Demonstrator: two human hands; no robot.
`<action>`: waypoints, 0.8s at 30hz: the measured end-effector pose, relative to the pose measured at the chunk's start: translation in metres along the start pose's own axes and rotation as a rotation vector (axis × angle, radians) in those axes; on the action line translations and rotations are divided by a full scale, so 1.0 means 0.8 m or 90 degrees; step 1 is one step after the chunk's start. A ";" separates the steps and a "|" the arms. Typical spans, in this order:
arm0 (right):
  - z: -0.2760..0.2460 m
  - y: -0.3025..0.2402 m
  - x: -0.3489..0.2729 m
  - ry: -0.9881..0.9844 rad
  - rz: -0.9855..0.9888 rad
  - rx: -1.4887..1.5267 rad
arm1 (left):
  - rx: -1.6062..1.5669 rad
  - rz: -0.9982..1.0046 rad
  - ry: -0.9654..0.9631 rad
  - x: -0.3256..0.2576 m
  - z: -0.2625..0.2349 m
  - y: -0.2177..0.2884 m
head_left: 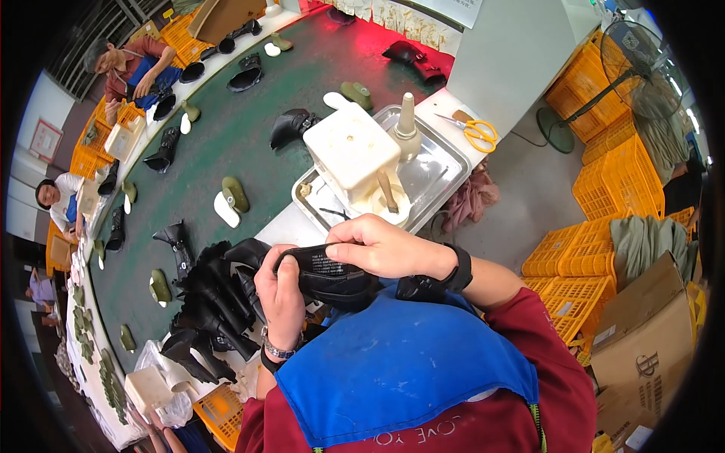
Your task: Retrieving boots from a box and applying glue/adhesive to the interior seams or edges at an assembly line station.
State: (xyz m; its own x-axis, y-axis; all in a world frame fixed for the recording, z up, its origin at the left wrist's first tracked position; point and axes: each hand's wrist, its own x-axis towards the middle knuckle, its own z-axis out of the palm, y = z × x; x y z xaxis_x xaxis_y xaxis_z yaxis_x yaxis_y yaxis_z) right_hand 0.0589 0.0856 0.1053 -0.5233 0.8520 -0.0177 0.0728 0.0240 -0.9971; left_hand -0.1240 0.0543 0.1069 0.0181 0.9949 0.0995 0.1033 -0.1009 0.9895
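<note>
A black boot [332, 275] is held in front of my blue apron, its opening facing up and printed lettering visible on the inner lining. My left hand [282, 291] grips the left edge of the opening, thumb on top. On the far right edge, my right hand [370, 245] pinches the rim between thumb and fingers. The boot's lower part is partly hidden by the hands and apron. Just left of my left hand lies a pile of black boots [215, 298]. Beyond my right hand, a wooden-handled brush [388, 193] rests against an off-white plastic container [351, 147].
A metal tray [445, 177] bears the container and a cone-topped bottle [408, 128]. Yellow-handled scissors [480, 136] lie beside it. The green work surface [279, 200] carries boots, white insoles and olive forms. Orange crates [574, 249] and a fan [634, 68] stand right; co-workers [140, 64] sit across.
</note>
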 end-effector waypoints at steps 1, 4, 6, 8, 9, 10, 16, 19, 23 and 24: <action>0.002 0.001 -0.001 -0.005 -0.039 0.038 | 0.001 -0.004 0.000 0.000 -0.001 -0.002; 0.002 0.014 -0.002 0.009 -0.096 0.080 | 0.127 0.054 0.138 0.004 -0.005 -0.006; -0.008 0.033 -0.008 -0.003 -0.137 0.224 | 0.125 0.086 0.083 0.017 -0.022 0.003; -0.020 0.056 -0.007 0.053 -0.148 0.190 | -0.101 0.070 0.146 0.022 -0.023 0.012; -0.026 0.068 -0.007 0.083 -0.143 0.110 | -0.112 0.150 0.248 0.030 -0.016 0.010; -0.029 0.079 -0.008 0.091 -0.101 0.070 | -0.254 0.238 -0.079 0.049 -0.032 0.027; -0.034 0.095 -0.029 -0.001 0.042 0.153 | -0.414 0.883 0.259 0.097 0.030 -0.005; -0.047 0.084 -0.053 0.006 0.005 0.208 | -0.237 0.721 -0.027 0.071 0.042 0.008; -0.063 0.074 -0.090 0.159 0.006 0.222 | -0.212 0.451 -0.084 0.037 0.072 0.039; -0.064 0.072 -0.097 0.190 -0.032 0.216 | -0.221 0.411 -0.122 0.034 0.077 0.043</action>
State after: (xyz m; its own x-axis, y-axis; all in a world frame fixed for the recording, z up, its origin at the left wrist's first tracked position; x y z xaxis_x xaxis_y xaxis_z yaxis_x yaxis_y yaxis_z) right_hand 0.1475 0.0479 0.0530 -0.2472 0.9690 0.0038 -0.2553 -0.0614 -0.9649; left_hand -0.0588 0.0775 0.1373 0.1452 0.7170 0.6818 -0.3051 -0.6230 0.7202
